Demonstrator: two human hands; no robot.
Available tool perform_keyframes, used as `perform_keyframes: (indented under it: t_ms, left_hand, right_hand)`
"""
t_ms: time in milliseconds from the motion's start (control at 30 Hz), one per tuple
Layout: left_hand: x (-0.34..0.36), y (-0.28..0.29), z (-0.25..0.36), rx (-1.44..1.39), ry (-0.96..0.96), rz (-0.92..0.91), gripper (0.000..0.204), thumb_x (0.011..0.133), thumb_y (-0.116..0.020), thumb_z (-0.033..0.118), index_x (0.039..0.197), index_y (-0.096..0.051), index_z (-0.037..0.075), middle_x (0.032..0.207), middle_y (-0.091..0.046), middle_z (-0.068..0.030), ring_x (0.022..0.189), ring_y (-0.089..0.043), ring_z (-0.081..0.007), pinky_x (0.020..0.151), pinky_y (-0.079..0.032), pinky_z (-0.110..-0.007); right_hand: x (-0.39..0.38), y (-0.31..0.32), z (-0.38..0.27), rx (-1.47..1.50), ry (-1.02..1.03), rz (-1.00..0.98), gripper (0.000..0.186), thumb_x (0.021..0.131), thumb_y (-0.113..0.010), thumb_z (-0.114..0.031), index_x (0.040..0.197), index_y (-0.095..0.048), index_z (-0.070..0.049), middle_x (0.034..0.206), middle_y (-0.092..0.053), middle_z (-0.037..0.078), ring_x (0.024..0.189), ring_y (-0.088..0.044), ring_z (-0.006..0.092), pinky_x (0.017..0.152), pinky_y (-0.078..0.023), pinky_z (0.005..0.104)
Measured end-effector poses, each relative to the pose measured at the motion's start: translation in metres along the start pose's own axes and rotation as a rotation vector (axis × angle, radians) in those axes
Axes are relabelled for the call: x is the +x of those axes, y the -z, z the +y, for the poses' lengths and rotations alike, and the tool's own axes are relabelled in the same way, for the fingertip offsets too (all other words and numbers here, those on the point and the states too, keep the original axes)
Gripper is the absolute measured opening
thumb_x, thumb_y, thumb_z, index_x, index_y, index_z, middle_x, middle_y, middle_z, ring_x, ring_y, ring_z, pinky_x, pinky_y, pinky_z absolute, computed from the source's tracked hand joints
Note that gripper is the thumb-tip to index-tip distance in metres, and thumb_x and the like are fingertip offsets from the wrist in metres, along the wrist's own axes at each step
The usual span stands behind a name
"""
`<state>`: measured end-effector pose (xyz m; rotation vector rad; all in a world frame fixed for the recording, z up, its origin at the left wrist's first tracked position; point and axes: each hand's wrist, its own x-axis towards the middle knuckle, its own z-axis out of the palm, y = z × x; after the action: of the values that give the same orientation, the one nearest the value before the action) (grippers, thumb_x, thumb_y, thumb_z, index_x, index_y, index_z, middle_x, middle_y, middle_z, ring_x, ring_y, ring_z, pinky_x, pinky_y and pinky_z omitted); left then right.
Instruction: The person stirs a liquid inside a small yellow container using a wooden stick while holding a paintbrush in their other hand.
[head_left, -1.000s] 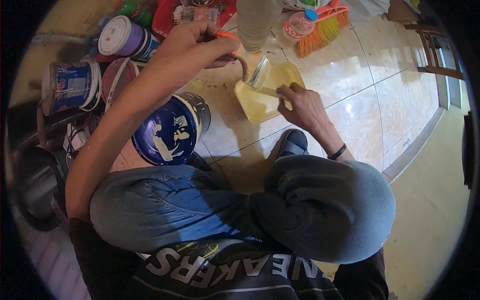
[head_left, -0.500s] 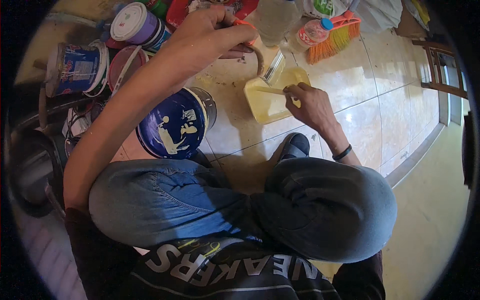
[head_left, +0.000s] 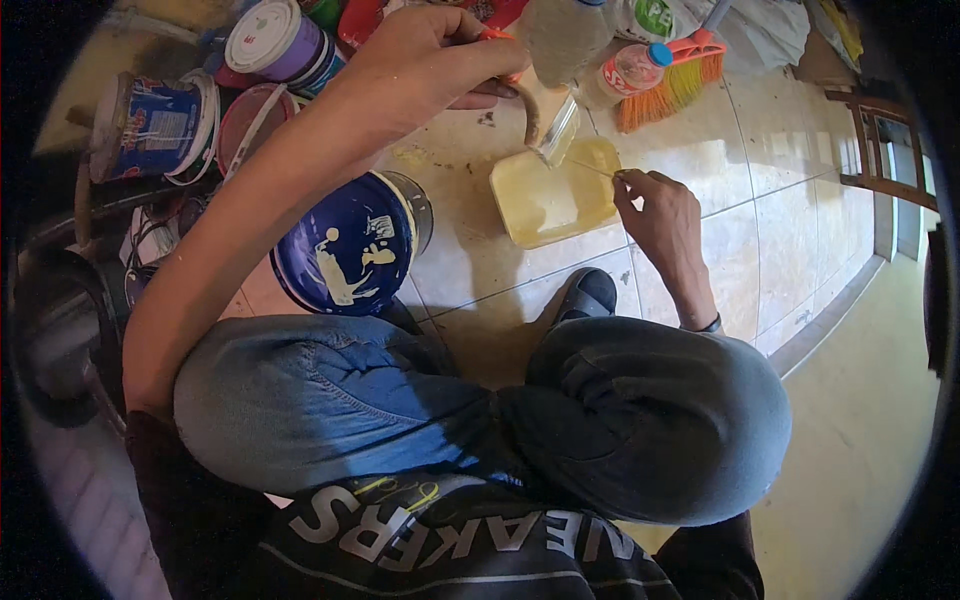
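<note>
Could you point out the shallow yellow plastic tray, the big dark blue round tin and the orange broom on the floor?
shallow yellow plastic tray (head_left: 545, 205), head view, its inner floor.
big dark blue round tin (head_left: 340, 250), head view, its lid.
orange broom (head_left: 675, 85), head view, its bristles.

A blue tin (head_left: 352, 245) lies on its side on the tiled floor (head_left: 760, 230). Paint tubs (head_left: 160, 125) crowd the upper left, one with a white lid (head_left: 268, 35). An orange broom (head_left: 675, 75) and a plastic bottle (head_left: 630, 70) lie at the top, a wooden chair (head_left: 885, 150) at right
</note>
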<state>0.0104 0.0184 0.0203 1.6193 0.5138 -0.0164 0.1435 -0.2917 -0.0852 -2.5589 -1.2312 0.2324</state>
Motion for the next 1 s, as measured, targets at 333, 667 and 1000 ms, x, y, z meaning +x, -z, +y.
perform_keyframes:
  t_ms: [333, 667, 1000]
  left_hand:
    - [-0.004, -0.001, 0.010, 0.011, -0.028, 0.006, 0.043, 0.101, -0.072, 0.034, 0.126, -0.069, 0.000, 0.118, -0.073, -0.0100, 0.109, -0.074, -0.0168, 0.100, -0.061, -0.030]
    - [-0.005, -0.001, 0.011, -0.035, -0.012, -0.016, 0.038, 0.103, -0.070, 0.032, 0.125, -0.069, 0.001, 0.118, -0.073, -0.0094, 0.108, -0.075, -0.0171, 0.101, -0.061, -0.031]
    - [0.000, -0.006, 0.004, -0.027, 0.014, 0.001, 0.043, 0.102, -0.072, 0.033, 0.131, -0.068, 0.001, 0.119, -0.074, -0.0106, 0.107, -0.076, -0.0183, 0.101, -0.061, -0.030]
  right_hand:
    - [-0.002, -0.020, -0.034, 0.087, 0.082, -0.034, 0.015, 0.097, -0.071, -0.024, 0.098, -0.080, -0.013, 0.082, -0.073, 0.014, 0.076, -0.073, 0.0365, 0.069, -0.058, 0.0464]
    - [0.002, -0.020, -0.040, 0.163, 0.244, -0.091, 0.015, 0.097, -0.070, -0.021, 0.101, -0.077, -0.008, 0.084, -0.071, 0.015, 0.076, -0.071, 0.0383, 0.069, -0.056, 0.0489]
    - [-0.006, -0.009, -0.026, 0.189, 0.261, -0.143, 0.016, 0.099, -0.069, -0.020, 0.105, -0.075, -0.006, 0.091, -0.069, 0.017, 0.078, -0.071, 0.0390, 0.069, -0.057, 0.0497]
